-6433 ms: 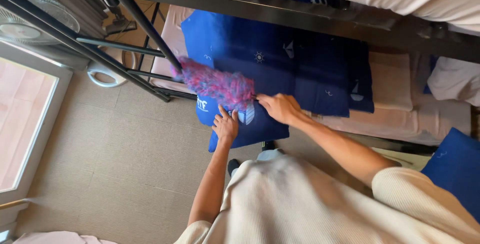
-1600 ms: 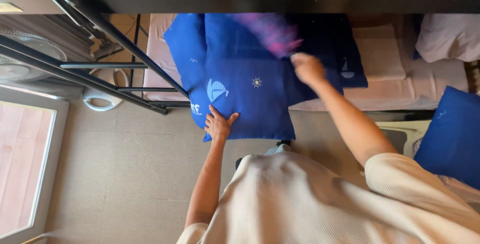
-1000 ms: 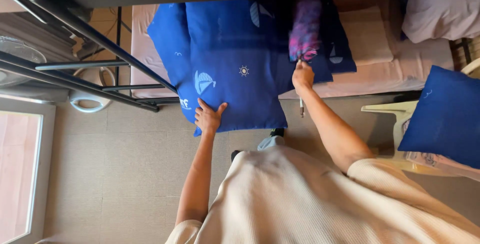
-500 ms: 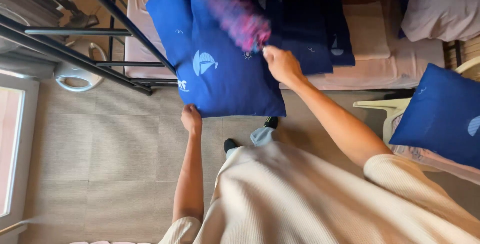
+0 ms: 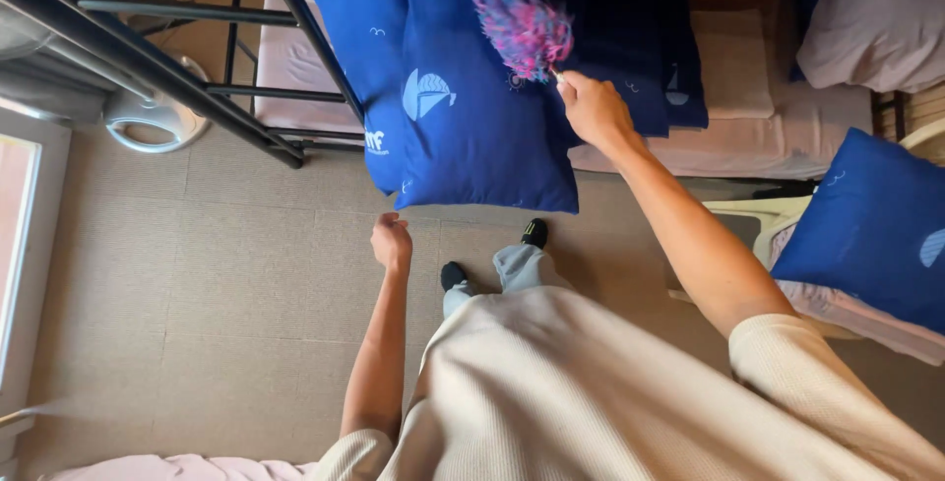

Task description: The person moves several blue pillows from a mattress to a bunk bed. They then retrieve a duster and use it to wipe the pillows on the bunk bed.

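I am looking down at the bed [image 5: 748, 136] running across the top of the frame, its pale mattress showing at upper right under a black metal frame [image 5: 177, 77] that slants in from the upper left. Lying over the bed's edge at upper centre is a big blue pillow [image 5: 472, 136], hanging out over the floor [image 5: 197, 274]. A second blue cushion [image 5: 866, 225] is sitting at the right edge. My right hand [image 5: 591, 112] is closed around the handle of a pink and blue feather duster [image 5: 512, 8], whose head is sweeping the pillow's upper part. A moment ago my left hand [image 5: 392, 243] was pressed flat on the pillow's lower edge; now it is hanging clear below it, loosely curled and holding nothing. I judge that the pillow is no longer being steadied, so the dusting is carrying on one-handed, and the duster has swung back up from the lower left.
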